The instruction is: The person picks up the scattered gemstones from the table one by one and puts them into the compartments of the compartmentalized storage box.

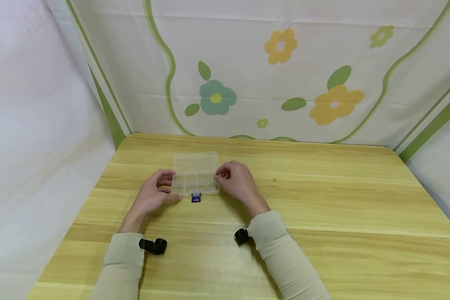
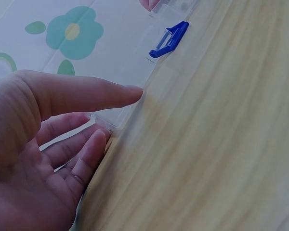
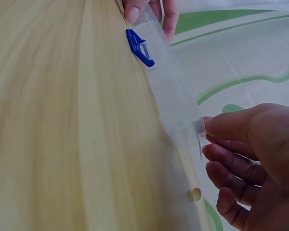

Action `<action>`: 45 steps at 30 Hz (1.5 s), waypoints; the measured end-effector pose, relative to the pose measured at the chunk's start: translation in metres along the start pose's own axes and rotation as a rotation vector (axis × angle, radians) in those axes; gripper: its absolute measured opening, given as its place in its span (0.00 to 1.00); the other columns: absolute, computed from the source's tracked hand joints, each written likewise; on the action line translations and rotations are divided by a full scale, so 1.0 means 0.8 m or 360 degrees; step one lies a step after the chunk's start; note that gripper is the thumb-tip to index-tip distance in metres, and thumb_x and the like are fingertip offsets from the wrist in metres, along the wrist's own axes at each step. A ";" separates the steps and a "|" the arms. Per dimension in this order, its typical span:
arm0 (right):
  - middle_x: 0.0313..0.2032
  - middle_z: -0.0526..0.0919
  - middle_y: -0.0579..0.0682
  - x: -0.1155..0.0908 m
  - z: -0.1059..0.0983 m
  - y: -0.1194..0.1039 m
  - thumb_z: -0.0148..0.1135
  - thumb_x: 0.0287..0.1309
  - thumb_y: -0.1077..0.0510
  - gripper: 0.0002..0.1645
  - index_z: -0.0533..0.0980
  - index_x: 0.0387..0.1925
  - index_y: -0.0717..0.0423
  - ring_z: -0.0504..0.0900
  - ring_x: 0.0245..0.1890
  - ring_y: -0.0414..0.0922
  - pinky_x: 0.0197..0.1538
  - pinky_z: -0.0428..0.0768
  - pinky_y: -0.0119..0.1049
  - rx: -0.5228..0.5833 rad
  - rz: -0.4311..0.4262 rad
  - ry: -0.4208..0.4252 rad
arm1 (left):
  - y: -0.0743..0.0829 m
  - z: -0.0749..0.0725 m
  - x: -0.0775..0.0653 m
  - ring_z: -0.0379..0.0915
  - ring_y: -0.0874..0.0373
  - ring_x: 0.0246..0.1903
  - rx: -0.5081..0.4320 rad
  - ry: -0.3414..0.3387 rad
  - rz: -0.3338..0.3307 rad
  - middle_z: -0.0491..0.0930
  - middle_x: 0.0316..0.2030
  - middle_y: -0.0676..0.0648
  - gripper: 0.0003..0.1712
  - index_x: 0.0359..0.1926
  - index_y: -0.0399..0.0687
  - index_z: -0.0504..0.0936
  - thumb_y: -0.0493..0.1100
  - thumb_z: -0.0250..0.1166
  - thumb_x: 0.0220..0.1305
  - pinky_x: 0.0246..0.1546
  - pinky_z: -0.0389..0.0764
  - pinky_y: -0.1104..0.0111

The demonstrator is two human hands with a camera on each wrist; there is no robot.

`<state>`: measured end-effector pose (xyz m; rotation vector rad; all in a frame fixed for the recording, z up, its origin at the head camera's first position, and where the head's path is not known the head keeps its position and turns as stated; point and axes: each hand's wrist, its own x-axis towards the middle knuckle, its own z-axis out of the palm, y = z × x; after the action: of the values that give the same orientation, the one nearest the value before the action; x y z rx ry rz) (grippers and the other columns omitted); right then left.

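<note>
A clear plastic compartment box (image 1: 190, 194) lies on the wooden table with its lid (image 1: 196, 162) folded back behind it. Its blue latch (image 1: 196, 197) hangs at the front edge. My left hand (image 1: 157, 191) grips the left end, thumb along the front side and fingers round the back of that end. Over the right-hand compartments, thumb and forefinger of my right hand (image 1: 236, 181) come together at the rim. In the right wrist view, a small clear piece (image 3: 199, 126) shows at that thumb's tip, mostly hidden; its kind cannot be told. The other right fingers are bent.
Right of my right hand lies a small brownish disc (image 1: 274, 179), with a tiny pale disc (image 1: 271, 159) farther back. The table (image 1: 345, 200) meets a hanging flower-print cloth (image 1: 243, 62) at its rear edge. Black wrist cameras (image 1: 155, 246) sit on both cuffs.
</note>
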<state>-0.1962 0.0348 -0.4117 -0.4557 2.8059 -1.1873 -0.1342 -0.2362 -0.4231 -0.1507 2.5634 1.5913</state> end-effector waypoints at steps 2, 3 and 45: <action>0.40 0.85 0.46 0.000 0.000 0.000 0.73 0.69 0.53 0.05 0.88 0.42 0.49 0.81 0.39 0.44 0.47 0.83 0.41 0.0001 0.0005 0.0001 | 0.000 0.001 0.000 0.75 0.42 0.63 -0.0016 -0.0002 -0.0001 0.75 0.70 0.35 0.47 0.75 0.45 0.71 0.35 0.83 0.56 0.62 0.77 0.59; 0.40 0.85 0.46 0.000 0.000 0.000 0.73 0.69 0.53 0.06 0.89 0.42 0.49 0.81 0.39 0.44 0.47 0.83 0.41 0.0002 0.0007 0.0002 | 0.001 0.001 -0.001 0.75 0.42 0.63 -0.0021 -0.0001 0.0000 0.75 0.70 0.35 0.47 0.75 0.45 0.71 0.35 0.83 0.56 0.61 0.77 0.60; 0.42 0.88 0.51 -0.020 -0.067 0.066 0.74 0.68 0.55 0.07 0.88 0.44 0.52 0.83 0.41 0.48 0.47 0.82 0.43 0.0008 -0.0009 0.0121 | -0.001 0.000 -0.001 0.73 0.43 0.65 -0.0032 -0.0010 0.0001 0.75 0.71 0.36 0.46 0.75 0.44 0.71 0.34 0.81 0.57 0.65 0.76 0.54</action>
<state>-0.2027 0.1115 -0.4122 -0.4277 2.8661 -1.2388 -0.1333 -0.2364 -0.4238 -0.1461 2.5434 1.6159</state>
